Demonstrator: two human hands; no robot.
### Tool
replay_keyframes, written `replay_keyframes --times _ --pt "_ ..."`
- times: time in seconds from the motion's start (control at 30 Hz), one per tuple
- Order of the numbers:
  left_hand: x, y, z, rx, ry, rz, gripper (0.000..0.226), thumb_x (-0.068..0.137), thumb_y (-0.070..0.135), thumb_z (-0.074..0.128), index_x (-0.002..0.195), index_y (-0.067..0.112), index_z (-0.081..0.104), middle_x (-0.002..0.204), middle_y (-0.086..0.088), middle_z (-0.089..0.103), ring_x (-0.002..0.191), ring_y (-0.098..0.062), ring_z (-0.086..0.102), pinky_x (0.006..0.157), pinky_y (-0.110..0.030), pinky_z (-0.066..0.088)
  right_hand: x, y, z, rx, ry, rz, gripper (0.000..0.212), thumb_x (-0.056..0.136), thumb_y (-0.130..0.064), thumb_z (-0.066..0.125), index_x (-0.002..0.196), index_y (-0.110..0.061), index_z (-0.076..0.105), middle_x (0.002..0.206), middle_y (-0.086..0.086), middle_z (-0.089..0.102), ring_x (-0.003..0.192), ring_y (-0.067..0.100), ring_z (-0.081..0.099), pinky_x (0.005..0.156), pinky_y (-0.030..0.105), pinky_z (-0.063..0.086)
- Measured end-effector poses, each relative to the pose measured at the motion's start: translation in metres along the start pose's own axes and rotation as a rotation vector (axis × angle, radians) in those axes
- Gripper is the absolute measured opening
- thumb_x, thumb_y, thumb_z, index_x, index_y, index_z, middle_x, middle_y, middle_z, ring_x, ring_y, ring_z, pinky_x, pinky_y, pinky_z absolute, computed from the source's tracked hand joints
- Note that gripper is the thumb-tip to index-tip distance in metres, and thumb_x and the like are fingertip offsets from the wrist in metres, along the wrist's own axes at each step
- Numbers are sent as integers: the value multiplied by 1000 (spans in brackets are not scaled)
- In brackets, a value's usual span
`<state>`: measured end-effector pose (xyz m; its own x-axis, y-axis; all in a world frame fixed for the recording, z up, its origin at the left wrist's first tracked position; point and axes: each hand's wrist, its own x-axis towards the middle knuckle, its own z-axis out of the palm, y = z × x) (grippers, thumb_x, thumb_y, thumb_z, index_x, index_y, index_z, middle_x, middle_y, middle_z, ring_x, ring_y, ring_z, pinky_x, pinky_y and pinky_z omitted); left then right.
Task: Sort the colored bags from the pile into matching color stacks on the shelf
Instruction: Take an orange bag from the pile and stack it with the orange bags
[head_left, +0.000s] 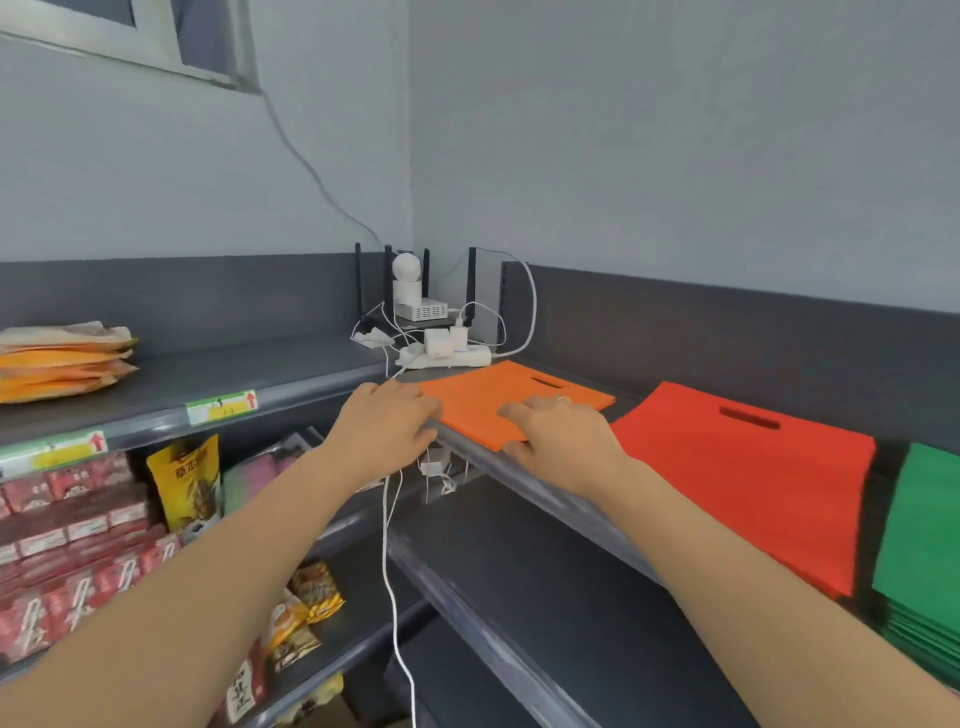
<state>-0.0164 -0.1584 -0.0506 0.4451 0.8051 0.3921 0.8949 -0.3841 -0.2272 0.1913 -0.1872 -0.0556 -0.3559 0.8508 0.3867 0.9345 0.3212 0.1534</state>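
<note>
Left hand (384, 428), right hand (563, 441) touch orange bag (483, 400); green stack (924, 545) cropped.

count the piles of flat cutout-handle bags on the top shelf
3. The orange pile sits nearest the corner, under the right hand; the red pile lies right of it; the green pile is at the frame's right edge, partly cut off; more may be hidden.

Pale grey walls (675, 130) are meeting in a corner at upper centre, a dark grey back panel (727, 332) running along their base. A window frame (156, 47) is showing at upper left, and a thin cable (311, 171) is trailing down the wall from it. Across the lower half, a dark left-hand shelf (234, 374) and a dark right-hand shelf (535, 491) are joining at the corner.
</note>
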Motion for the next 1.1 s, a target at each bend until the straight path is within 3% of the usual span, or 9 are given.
replay_keyframes --times 0.17,0.4,0.5,0.67,0.8,0.93,1.1 --pt "39 -30 34 -34 -27 113 38 94 34 43 132 31 45 128 8 53 123 -17 45 99 -35 35 35 -16 18 -15 -156 92 54 94 -49 45 141 -25 37 127 4 54 117 30 49 90 40 44" --pt "90 -25 61 -19 -147 290 65 90 43 52 147 26 26 149 5 33 139 -16 28 112 -36 22 72 -14 44 -8 -332 175 69 86 -53 56 141 -16 34 121 8 53 111 31 52 75 37 41" --pt "104 -25 69 -1 -266 315 72 88 45 55 148 24 23 153 3 29 142 -18 23 115 -38 20 80 -8 56 21 -430 213 66 84 -52 60 132 -13 39 117 9 54 107 31 54 70 34 38" --pt "126 -30 87 -169 -419 370 33 90 33 52 122 23 53 118 3 60 113 -21 55 92 -39 45 89 -2 56 16 -493 168 28 93 -27 47 110 -6 53 108 14 60 98 33 57 68 32 36" --pt "141 -30 77 -131 -430 458 31 97 28 45 124 17 56 121 -3 61 111 -22 55 85 -26 38 100 5 50 120 -554 246 29 99 -20 37 109 -3 57 111 16 60 97 32 55 72 32 39" --pt "147 -36 79 -72 -379 510 27 99 31 42 107 9 57 111 -9 62 104 -26 55 74 -29 33 107 12 54 131 -529 358 22 100 -20 36 95 -9 54 102 15 60 82 28 50 71 33 39" --pt "140 -49 89 -102 -192 460 33 101 36 34 101 13 57 104 -8 62 101 -28 58 69 -32 35 112 1 56 143 -479 520 24 99 -16 36 77 -13 46 106 17 61 84 28 52 73 34 41"
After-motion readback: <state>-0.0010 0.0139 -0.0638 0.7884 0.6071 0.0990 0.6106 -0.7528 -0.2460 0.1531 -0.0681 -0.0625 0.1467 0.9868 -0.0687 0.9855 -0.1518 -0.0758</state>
